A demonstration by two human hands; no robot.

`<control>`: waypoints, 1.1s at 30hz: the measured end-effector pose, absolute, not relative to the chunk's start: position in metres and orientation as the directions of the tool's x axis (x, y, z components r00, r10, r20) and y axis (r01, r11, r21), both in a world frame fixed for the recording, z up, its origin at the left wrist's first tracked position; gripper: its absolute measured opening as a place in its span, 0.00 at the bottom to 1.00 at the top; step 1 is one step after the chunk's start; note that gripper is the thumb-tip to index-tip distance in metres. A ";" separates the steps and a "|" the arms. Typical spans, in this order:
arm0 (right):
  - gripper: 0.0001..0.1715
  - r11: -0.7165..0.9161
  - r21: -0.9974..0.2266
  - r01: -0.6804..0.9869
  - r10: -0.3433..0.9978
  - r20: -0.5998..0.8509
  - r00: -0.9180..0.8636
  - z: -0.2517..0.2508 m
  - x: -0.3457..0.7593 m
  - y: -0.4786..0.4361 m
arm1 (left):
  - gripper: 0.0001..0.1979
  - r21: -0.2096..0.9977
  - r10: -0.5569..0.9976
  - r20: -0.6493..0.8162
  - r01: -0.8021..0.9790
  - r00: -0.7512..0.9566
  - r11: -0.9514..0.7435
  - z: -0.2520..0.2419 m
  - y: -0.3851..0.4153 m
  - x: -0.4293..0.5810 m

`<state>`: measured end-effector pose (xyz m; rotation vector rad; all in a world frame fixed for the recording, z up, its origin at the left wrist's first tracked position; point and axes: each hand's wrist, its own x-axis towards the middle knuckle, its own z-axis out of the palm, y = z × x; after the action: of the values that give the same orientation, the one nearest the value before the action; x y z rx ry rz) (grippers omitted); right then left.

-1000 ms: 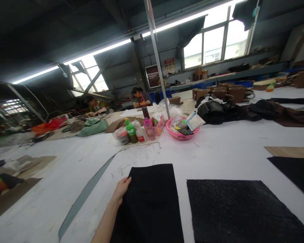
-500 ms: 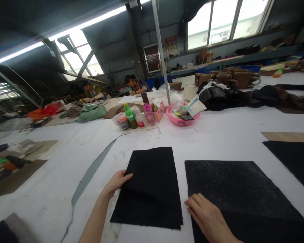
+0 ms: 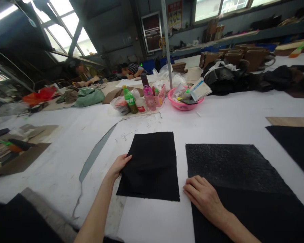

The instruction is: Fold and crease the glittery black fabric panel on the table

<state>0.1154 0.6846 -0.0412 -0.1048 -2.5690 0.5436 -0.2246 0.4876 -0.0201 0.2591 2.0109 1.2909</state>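
Observation:
A black rectangular sheet (image 3: 152,165) lies in front of me on the white-covered table. My left hand (image 3: 119,165) grips its left edge, thumb on top and the fingers partly hidden beneath it. To the right is a larger black piece (image 3: 233,168), its upper part speckled and shinier, its lower part matte. My right hand (image 3: 202,194) rests at that piece's left edge, fingers bent and pressed together; whether they pinch anything is hidden.
Farther back stand a green bottle (image 3: 130,99), a pink box (image 3: 159,98) and a pink basin (image 3: 183,106). Another black sheet (image 3: 296,145) lies at the right. Cardboard pieces (image 3: 27,158) lie at the left. Two people are across the table.
The view has tilted down, so the background sits higher. The lower edge of the smaller black sheet now looks even, without the offset layer at its corner. Both hands keep their places at the edges.

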 end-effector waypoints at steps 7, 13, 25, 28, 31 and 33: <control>0.20 0.928 -0.371 0.009 0.224 0.540 -0.811 -0.050 0.113 0.685 | 0.12 0.872 0.537 -0.407 -0.140 -0.739 0.469 -0.012 0.487 -0.220; 0.18 0.914 -0.406 0.020 0.264 0.555 -0.789 -0.061 0.113 0.686 | 0.22 0.869 0.547 -0.354 -0.051 -0.758 0.491 -0.009 0.480 -0.218; 0.16 0.873 -0.486 0.039 0.367 0.602 -0.710 -0.077 0.105 0.696 | 0.16 0.677 0.475 -0.146 0.262 -0.868 0.687 -0.041 0.466 -0.237; 0.18 0.923 -0.365 0.119 0.334 0.609 -0.719 -0.079 0.105 0.695 | 0.16 0.665 0.484 -0.128 0.287 -0.866 0.689 -0.044 0.463 -0.240; 0.16 0.916 -0.390 0.092 0.328 0.597 -0.732 -0.075 0.105 0.695 | 0.18 0.690 0.501 -0.145 0.275 -0.854 0.669 -0.046 0.459 -0.242; 0.16 0.905 -0.421 0.060 0.329 0.602 -0.728 -0.067 0.104 0.696 | 0.21 0.715 0.510 -0.162 0.255 -0.845 0.651 -0.048 0.457 -0.242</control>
<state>0.1036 0.6955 -0.0672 -0.2764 -2.3530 0.4916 -0.2419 0.4572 -0.0476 0.6076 2.5214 1.0143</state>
